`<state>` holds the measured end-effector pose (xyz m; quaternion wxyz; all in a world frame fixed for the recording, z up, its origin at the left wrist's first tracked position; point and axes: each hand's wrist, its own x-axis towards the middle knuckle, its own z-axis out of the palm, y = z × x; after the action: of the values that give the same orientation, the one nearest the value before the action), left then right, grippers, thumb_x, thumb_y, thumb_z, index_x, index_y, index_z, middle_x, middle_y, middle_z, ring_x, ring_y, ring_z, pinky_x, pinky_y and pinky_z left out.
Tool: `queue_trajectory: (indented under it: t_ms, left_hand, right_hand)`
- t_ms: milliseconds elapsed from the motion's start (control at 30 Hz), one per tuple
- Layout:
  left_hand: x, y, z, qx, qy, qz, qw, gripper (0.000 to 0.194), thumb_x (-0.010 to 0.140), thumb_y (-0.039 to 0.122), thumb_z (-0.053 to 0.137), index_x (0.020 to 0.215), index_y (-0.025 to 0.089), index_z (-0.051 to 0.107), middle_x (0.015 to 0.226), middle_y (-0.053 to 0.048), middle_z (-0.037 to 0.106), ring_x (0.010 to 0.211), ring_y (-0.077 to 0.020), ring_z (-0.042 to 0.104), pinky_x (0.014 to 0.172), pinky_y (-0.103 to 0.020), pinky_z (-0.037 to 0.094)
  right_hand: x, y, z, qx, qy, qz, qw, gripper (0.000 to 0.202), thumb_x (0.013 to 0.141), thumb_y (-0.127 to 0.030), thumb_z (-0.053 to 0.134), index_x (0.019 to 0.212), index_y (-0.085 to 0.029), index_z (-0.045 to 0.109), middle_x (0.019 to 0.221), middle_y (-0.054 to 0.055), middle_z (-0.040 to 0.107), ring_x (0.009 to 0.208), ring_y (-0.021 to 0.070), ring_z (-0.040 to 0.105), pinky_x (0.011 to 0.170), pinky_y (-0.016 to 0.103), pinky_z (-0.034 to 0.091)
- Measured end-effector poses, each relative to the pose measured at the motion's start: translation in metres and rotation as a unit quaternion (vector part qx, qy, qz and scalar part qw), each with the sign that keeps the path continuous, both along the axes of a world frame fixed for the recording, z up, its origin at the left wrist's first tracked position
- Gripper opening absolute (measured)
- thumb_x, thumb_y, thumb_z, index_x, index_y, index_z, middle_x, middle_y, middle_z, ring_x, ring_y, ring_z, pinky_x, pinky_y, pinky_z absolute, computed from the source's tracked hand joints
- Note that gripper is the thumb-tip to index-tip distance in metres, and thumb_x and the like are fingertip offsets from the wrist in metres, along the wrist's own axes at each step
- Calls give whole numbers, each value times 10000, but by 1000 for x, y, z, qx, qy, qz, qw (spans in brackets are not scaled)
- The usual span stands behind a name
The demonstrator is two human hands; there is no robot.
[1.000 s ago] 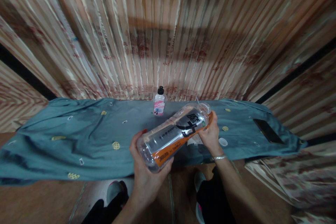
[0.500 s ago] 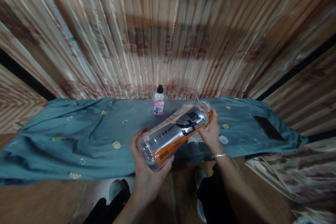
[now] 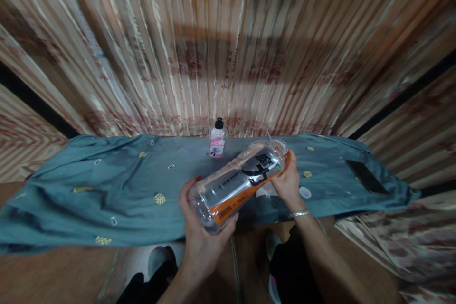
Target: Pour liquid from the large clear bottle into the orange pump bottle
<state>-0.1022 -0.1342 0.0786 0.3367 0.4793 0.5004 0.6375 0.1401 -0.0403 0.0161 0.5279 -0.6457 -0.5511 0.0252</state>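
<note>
A large clear plastic bottle (image 3: 238, 183) with an orange and black label is held tilted above the cloth-covered table, its mouth end up at the right. My left hand (image 3: 204, 232) wraps around its lower-left end. At the other end, my right hand (image 3: 288, 180) grips it, a silver bracelet on the wrist. A thin clear strip sticks up by the bottle's top. Behind it a small clear bottle (image 3: 217, 138) with a black cap and pink label stands upright on the cloth.
Blue-green patterned cloth (image 3: 131, 199) covers the table. A round white lid (image 3: 305, 192) lies right of my right hand, and a dark flat phone-like object (image 3: 366, 176) farther right. A pale sheet (image 3: 265, 190) lies partly under the large bottle. Striped curtains (image 3: 213, 57) hang behind.
The whole view has shifted slightly, with everything appearing a little lower and to the right. Both hands keep their hold on the large bottle at nearly the same tilt.
</note>
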Motion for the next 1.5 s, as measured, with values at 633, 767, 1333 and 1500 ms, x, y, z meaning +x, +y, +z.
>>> queue_trajectory:
  t_ms: [633, 767, 1333, 1500]
  left_hand:
    - [-2, 5, -13, 36, 18, 10, 999, 894, 626, 267, 874, 1390, 292, 410, 1385, -96, 531, 1116, -217, 678, 898, -314, 594]
    - [-3, 5, -14, 35, 22, 4, 999, 917, 620, 277, 884, 1401, 287, 402, 1405, -107, 518, 1128, -232, 673, 915, -339, 591]
    - [-2, 8, -14, 46, 25, 15, 999, 917, 607, 289, 889, 1395, 286, 420, 1376, -97, 533, 1108, -226, 673, 887, -330, 602]
    - [-1, 8, -15, 53, 17, 9, 998, 915, 613, 265, 883, 1395, 303, 410, 1383, -88, 532, 1109, -216, 667, 885, -317, 598]
  right_hand:
    - [1, 0, -1, 0, 0, -1, 1000, 882, 697, -476, 749, 1443, -156, 405, 1276, 182, 683, 1132, 324, 687, 943, 454, 564]
    - [1, 0, -2, -3, -2, -5, 1000, 915, 682, -490, 755, 1455, -154, 397, 1316, 194, 664, 1186, 343, 664, 979, 481, 548]
    - [1, 0, -1, 16, -20, -4, 1000, 855, 702, -446, 742, 1438, -163, 413, 1258, 167, 692, 1095, 308, 703, 923, 431, 576]
    - [4, 2, -5, 9, -15, -12, 1000, 908, 675, -466, 753, 1447, -148, 398, 1282, 190, 678, 1115, 331, 693, 939, 472, 570]
